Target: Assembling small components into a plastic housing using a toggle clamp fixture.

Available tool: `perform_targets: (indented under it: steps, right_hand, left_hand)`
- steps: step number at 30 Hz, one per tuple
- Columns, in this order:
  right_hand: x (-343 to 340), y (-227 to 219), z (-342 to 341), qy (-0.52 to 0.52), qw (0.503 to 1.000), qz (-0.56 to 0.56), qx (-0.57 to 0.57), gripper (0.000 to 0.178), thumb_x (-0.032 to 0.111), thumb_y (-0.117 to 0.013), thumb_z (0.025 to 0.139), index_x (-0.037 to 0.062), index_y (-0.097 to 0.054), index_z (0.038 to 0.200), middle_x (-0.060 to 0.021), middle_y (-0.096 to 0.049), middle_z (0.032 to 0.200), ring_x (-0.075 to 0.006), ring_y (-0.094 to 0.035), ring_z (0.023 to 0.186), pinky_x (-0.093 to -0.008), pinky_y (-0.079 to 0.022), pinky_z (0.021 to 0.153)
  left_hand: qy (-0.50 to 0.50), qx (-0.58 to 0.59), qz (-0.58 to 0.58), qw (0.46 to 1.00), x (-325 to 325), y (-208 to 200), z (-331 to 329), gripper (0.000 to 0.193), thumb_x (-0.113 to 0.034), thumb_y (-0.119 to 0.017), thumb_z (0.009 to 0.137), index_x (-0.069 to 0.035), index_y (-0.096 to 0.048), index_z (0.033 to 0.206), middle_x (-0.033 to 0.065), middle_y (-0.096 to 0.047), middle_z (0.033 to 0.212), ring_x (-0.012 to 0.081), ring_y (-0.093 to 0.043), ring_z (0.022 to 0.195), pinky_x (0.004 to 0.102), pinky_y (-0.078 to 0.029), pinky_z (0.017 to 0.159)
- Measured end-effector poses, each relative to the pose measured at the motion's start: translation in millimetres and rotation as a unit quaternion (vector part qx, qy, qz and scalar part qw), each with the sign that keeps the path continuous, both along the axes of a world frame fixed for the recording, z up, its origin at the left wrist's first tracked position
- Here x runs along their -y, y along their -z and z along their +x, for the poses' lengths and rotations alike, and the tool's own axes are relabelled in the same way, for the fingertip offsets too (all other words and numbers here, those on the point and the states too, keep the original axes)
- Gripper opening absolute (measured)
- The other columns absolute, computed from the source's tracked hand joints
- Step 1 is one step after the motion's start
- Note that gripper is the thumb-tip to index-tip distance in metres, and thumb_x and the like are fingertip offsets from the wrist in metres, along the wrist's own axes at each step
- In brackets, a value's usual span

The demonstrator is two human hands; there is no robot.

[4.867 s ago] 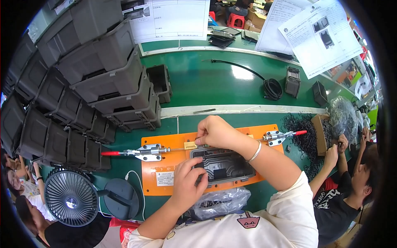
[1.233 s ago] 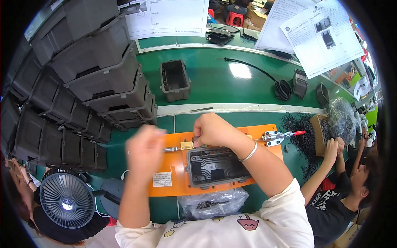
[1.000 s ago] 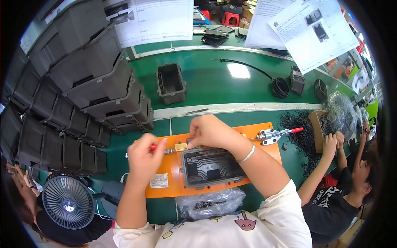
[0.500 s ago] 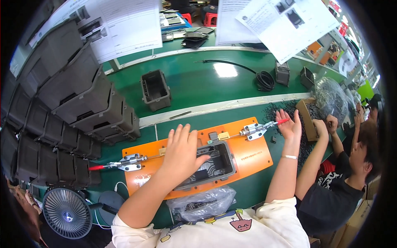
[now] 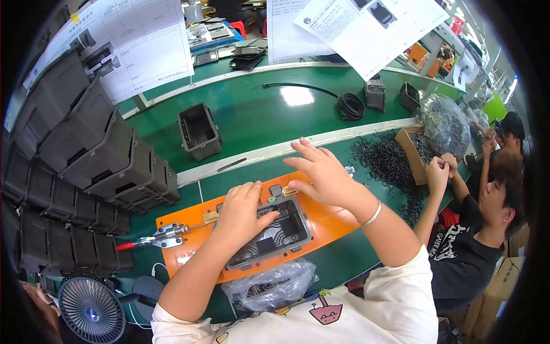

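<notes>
The left bare hand (image 5: 238, 217) covered the upper-left rim of the dark grey rectangular housing (image 5: 291, 236). The right bare hand (image 5: 325, 175) hid most of the right-hand silver metal clamp (image 5: 350, 170). Dark contents inside the crumpled clear plastic bag (image 5: 298, 275) were indistinct.

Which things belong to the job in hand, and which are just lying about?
Seemingly the job's:
flat orange board
dark grey rectangular housing, partly hidden by the left hand
small gold block near the right hand
red-handled silver metal clamp

Apparently lying about:
black round desk fan
coiled black cable
</notes>
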State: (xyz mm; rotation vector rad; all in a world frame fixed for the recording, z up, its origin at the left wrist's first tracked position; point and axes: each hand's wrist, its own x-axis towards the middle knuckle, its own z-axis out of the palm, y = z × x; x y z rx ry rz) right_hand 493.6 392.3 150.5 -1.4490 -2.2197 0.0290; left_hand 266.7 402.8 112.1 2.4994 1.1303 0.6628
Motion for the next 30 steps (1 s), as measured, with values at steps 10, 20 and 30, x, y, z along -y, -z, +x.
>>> perform_targets:
  steps: [10, 20, 30]
  right_hand:
    - [54.4, -6.2, 43.9, 0.204, 0.899, 0.037, -0.386, 0.023, 0.012, -0.069, 0.084, 0.0008, -0.056, 0.099, -0.0046, -0.060, 0.076, -0.0125, -0.055, 0.066, -0.0263, -0.046, 0.060]
    - [78.7, -30.4, -34.9, 0.086, 0.958, -0.114, -0.249, 0.017, 0.007, -0.073, 0.073, 0.0022, -0.057, 0.080, -0.0001, -0.050, 0.052, -0.0070, -0.045, 0.045, -0.0234, -0.033, 0.043]
    - [75.1, -18.7, -30.3, -0.034, 0.856, -0.233, -0.459, 0.016, -0.005, -0.062, 0.084, 0.0005, -0.049, 0.091, 0.0021, -0.056, 0.080, 0.0000, -0.047, 0.068, -0.0162, -0.037, 0.055]
  left_hand:
    - [-0.172, 0.003, 0.024, 0.985, 61.3, -27.8, -78.4, 0.048, -0.039, -0.082, 0.063, -0.005, -0.051, 0.074, 0.0082, -0.051, 0.076, 0.0292, -0.053, 0.069, 0.0392, -0.040, 0.063]
    - [-0.176, 0.061, -0.020, 0.982, 81.3, -59.3, -84.2, 0.031, -0.024, -0.072, 0.071, -0.005, -0.050, 0.059, 0.0089, -0.050, 0.057, 0.0273, -0.053, 0.051, 0.0376, -0.039, 0.046]
    - [-0.072, 0.140, 0.142, 0.977, 114.0, -97.8, -65.8, 0.034, -0.014, -0.076, 0.062, -0.009, -0.043, 0.057, 0.0031, -0.041, 0.054, 0.0198, -0.040, 0.043, 0.0327, -0.028, 0.045]
